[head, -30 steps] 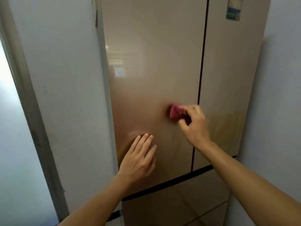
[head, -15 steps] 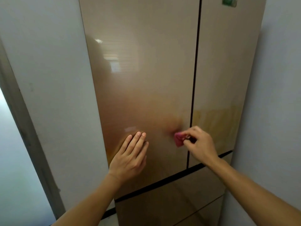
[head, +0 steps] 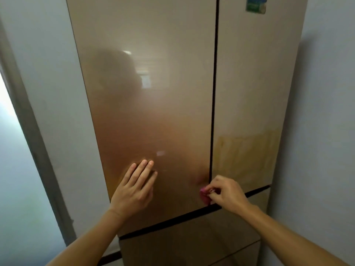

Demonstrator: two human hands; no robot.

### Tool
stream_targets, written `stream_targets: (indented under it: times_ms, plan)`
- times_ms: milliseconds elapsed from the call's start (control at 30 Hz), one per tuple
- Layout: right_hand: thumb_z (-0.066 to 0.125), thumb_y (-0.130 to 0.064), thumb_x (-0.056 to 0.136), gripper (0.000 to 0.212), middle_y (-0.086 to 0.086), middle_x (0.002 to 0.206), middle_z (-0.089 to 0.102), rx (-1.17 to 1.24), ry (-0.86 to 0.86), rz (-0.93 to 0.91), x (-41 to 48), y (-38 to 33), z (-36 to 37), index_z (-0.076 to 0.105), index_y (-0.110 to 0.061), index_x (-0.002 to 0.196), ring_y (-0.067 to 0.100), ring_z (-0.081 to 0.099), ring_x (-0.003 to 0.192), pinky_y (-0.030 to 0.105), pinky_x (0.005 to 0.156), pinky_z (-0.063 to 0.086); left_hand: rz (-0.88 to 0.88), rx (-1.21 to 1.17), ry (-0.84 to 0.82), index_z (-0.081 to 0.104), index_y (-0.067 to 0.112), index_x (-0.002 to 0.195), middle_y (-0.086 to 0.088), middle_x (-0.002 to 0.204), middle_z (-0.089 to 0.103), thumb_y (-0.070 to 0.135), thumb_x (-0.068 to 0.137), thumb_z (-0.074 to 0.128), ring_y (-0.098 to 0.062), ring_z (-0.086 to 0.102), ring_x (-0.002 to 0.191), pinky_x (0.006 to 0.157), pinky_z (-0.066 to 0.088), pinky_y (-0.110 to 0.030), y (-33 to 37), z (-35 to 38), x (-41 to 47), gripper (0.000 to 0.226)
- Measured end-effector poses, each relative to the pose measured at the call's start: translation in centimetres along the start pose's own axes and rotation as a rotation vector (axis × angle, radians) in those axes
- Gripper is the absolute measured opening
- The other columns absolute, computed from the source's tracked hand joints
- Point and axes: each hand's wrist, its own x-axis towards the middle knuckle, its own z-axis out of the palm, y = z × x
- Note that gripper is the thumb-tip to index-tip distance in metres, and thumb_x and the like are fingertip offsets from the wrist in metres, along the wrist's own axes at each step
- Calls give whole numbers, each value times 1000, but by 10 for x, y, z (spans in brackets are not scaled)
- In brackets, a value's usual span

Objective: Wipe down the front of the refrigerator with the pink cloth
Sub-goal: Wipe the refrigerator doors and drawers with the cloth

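A glossy champagne-gold refrigerator [head: 153,93] is seen from close in front, its two upper doors parted by a dark vertical seam. The left hand [head: 132,191] is laid flat on the left door, fingers spread upward. The right hand [head: 226,192] is closed around a bunched pink cloth [head: 204,194], which is pressed against the left door's lower right corner, just beside the seam and just above the dark horizontal gap. A green-and-blue label [head: 255,4] is stuck at the right door's top.

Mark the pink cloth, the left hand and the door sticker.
pink cloth [head: 204,195], head view, exposed bunched edge.
left hand [head: 132,191], head view, back of hand.
door sticker [head: 256,5], head view, its centre.
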Motion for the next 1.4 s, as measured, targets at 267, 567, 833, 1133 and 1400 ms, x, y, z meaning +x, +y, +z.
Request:
stream_targets:
  times_ms: [267,567,833,1133,1400]
  plan:
    - [61,-3,76,41,3,104,50,115,663,4,88,-1,-87,63,-18,115,21,49,98,27,86,40,-216,-50,-37,61,5,119,-28,140,43,23,88,48,-45,34,135,118,18,-53,39,-15,19,38]
    - [65,-22,80,25,-14,93,56,-53,-164,-62,-4,70,-22,71,-36,99,10,58,93,27,76,49,-160,-231,-46,66,2,110,-26,132,54,13,85,50,-38,44,131,108,36,-54,103,-4,83,31]
    - [66,-11,72,44,3,109,48,103,596,-9,90,69,-116,60,-23,114,20,48,103,31,87,42,-111,-265,-69,64,3,115,-25,136,52,15,87,49,-38,41,134,112,35,-50,153,25,146,34]
    - [60,-14,74,42,-15,101,51,28,-82,-176,-9,131,-30,63,-30,113,9,52,98,29,85,47,-28,-74,-46,55,2,128,-24,146,40,16,85,47,-37,30,140,120,18,-45,146,61,145,45]
    - [58,-3,80,34,7,116,50,102,732,21,92,118,-139,60,-17,112,21,50,102,27,84,42,-10,0,-24,47,4,131,-23,149,35,23,88,48,-37,30,139,120,16,-45,145,67,145,48]
